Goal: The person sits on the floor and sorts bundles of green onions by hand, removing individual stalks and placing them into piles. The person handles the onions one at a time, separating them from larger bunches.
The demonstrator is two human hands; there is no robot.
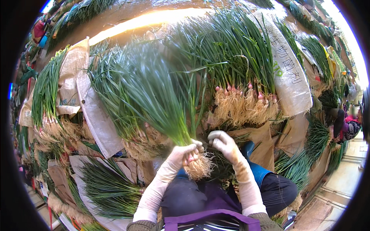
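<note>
My left hand (188, 153), in a pale glove, grips a bunch of green garlic (176, 121) just above its pinkish bulbs. The long leaves fan up and away from me, blurred towards their tips, while the tangled roots (199, 167) hang over my lap. To the right of the bunch, my gloved right hand (224, 143) is raised with its fingers loosely bent and apart. Nothing shows in it, and it does not touch the bunch. Behind both hands lie two piles of the same plants, a left pile (115, 95) and a right pile (245, 63), roots towards me.
A woven plastic sack (292, 72) bearing writing borders the right pile. Another sack sheet (98, 121) lies by the left pile. More green garlic (112, 187) rests at my lower left. My bent knee in a blue boot (257, 170) is at right. Another person (349, 124) sits far right.
</note>
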